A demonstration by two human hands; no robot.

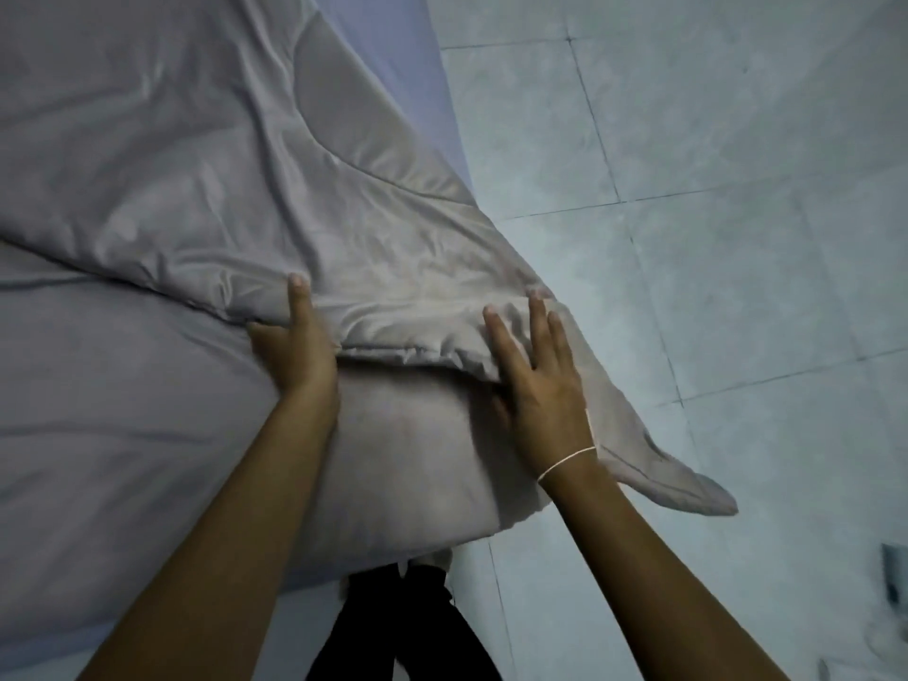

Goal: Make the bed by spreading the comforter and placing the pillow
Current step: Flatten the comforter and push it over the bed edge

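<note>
A grey quilted comforter (pixel 172 154) lies folded over itself on the bed, with a lower layer (pixel 123 410) spread under the fold. My left hand (pixel 295 351) holds the folded edge, thumb on top and fingers tucked beneath. About a forearm's length to the right, my right hand (pixel 538 380) grips the same edge, with its fingers spread on top and its thumb under the fold. One comforter corner (pixel 688 484) hangs off the bed over the floor. No pillow is in view.
A pale blue sheet on the mattress (pixel 398 66) shows along the bed's right side. Grey tiled floor (pixel 712 213) fills the right half. My dark trouser legs (pixel 412 626) stand against the bed's near edge. A small dark object (pixel 892 577) lies at the far right.
</note>
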